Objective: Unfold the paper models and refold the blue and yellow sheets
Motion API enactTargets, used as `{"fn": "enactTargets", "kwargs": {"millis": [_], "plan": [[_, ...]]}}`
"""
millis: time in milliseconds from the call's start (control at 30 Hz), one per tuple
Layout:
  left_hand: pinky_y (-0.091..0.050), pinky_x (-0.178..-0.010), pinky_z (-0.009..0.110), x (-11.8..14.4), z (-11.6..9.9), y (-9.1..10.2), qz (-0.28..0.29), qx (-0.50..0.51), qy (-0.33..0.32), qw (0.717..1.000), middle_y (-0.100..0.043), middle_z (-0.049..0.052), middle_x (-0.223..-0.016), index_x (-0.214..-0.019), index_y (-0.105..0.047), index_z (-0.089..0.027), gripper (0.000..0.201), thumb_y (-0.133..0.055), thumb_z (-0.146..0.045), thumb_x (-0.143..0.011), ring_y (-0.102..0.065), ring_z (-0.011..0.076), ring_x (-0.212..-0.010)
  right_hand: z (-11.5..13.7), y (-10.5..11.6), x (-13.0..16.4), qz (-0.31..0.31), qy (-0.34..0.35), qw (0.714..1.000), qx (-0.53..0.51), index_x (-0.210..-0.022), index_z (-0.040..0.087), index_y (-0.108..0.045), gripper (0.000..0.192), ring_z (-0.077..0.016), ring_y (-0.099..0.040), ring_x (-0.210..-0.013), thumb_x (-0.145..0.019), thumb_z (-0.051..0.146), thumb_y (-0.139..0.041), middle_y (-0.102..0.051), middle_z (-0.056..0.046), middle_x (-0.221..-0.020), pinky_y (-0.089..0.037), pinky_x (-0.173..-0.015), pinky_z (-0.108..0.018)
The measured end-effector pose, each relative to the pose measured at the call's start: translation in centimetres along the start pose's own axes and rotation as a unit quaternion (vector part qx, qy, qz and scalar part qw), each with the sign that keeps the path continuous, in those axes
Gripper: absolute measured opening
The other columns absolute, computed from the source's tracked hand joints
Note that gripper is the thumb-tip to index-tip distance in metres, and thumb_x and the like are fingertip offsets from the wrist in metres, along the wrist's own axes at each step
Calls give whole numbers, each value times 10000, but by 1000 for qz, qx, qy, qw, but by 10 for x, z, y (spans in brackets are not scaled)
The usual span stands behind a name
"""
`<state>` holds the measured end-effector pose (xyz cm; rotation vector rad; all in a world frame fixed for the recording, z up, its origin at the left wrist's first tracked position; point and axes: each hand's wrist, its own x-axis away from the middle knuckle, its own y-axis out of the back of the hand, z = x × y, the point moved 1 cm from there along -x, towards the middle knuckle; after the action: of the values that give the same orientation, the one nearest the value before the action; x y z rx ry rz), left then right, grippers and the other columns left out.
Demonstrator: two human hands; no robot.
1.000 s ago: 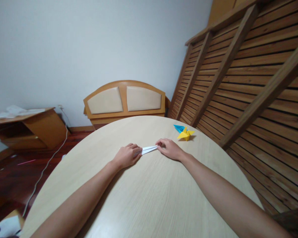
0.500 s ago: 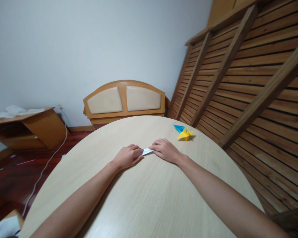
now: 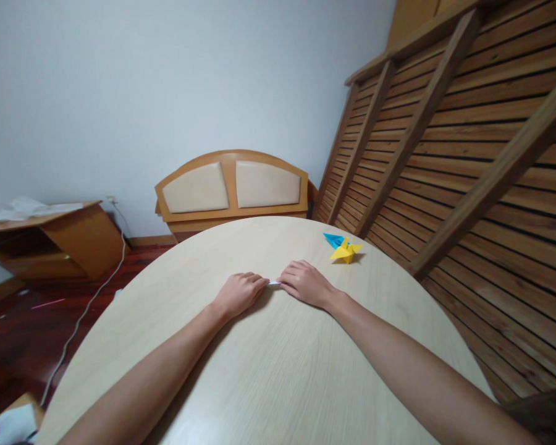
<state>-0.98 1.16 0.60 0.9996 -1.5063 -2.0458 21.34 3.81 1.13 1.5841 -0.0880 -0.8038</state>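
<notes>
Between my hands shows a thin sliver of folded white paper (image 3: 273,283), most of it hidden under the fingers. My left hand (image 3: 243,292) is closed on its left end, palm down, low over the round table (image 3: 278,364). Closed on the other end is my right hand (image 3: 306,282), its fingers bent and the thumb beneath. Beyond the right hand stand a yellow origami bird (image 3: 346,251) and, touching or just behind it, a blue folded paper piece (image 3: 333,239).
A slatted wooden bed frame (image 3: 445,142) leans along the right side. Behind the table is a padded headboard (image 3: 234,185). At the left stand a low wooden desk (image 3: 83,241) with white paper or plastic on top, and a cable (image 3: 86,312) crossing the floor.
The white strip between my hands has gone from a wider, flat band to a thin sliver. My left fingers have shifted slightly and closed over its end; the right hand has barely moved.
</notes>
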Motion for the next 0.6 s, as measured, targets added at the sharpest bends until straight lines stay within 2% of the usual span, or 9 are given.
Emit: {"fn": "enactTargets", "kwargs": {"millis": [233,433,600], "plan": [[-537,-762,323,0,-2,9,20,-37,9,999,-710,66,-975,-1188,-630,-198,246,-507,-180,-975,-674,215,-869,-3,-3,0,1,-31,999,-35,-1041,195,-725,170,-209,-634,-917,-982,257,-578,-753,-66,-953,-414,-841,-350],[-543,-817,353,2,0,10,21,-28,-1,999,-679,91,-1120,-1412,-500,-209,462,-532,-140,-957,-656,236,-961,-7,-5,2,-25,-59,993,-99,-1037,201,-666,108,-199,-646,-941,-962,203,-589,-731,-50,-981,-432,-865,-333],[-533,-866,342,4,4,7,8,4,-28,1000,-653,72,-1171,-1484,-424,-307,573,-494,-91,-958,-650,203,-961,-11,-8,5,-49,-44,985,-157,-1002,200,-641,130,-188,-648,-941,-946,124,-551,-715,-43,-980,-448,-874,-323]]}}
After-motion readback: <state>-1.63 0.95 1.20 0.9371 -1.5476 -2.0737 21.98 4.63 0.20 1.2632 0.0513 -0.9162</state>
